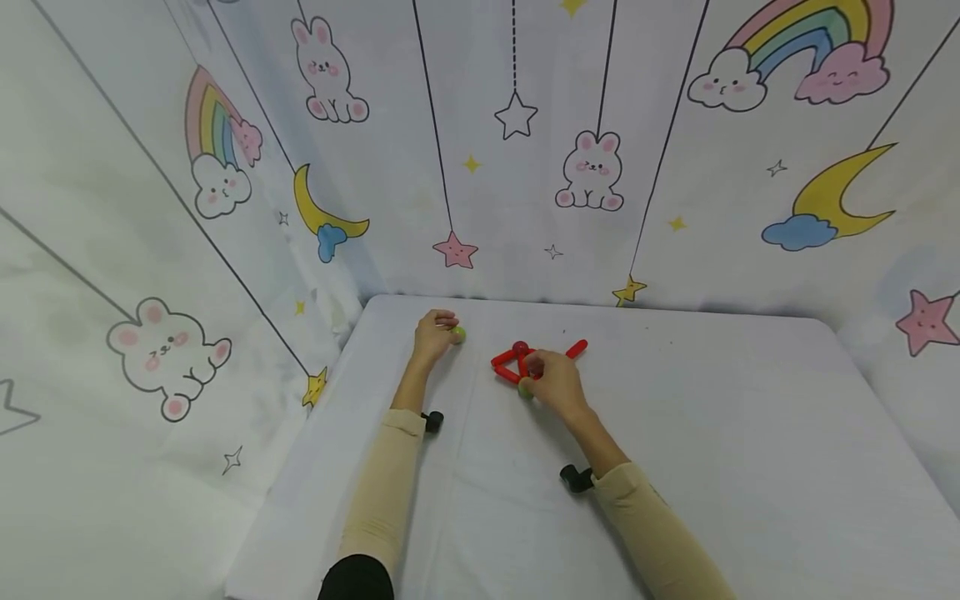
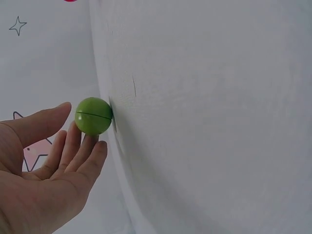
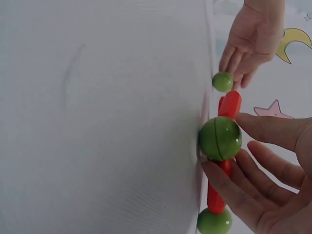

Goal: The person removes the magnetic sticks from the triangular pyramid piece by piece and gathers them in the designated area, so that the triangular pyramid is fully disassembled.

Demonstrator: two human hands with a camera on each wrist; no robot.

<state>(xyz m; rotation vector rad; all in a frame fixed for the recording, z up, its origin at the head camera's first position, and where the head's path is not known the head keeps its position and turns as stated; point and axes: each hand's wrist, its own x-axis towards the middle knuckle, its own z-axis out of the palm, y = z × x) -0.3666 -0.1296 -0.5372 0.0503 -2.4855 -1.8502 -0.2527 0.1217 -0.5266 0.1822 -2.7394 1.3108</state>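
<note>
Red-rod frame [image 1: 507, 375] seems partly joined; my right grip [image 1: 557, 383] pinches its green joint ball [image 3: 220, 138]. My left grip [image 1: 435, 337], fingers loosely extended, is at the separate green ball [image 2: 93, 116]; unattached.

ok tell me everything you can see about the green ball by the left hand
The green ball is round, glossy, plastic-looking, with a thin dark seam. It sits on the white table, apart from the red sticks. The left hand has fingertips right at it and the thumb apart; whether the fingertips touch is unclear.
</note>
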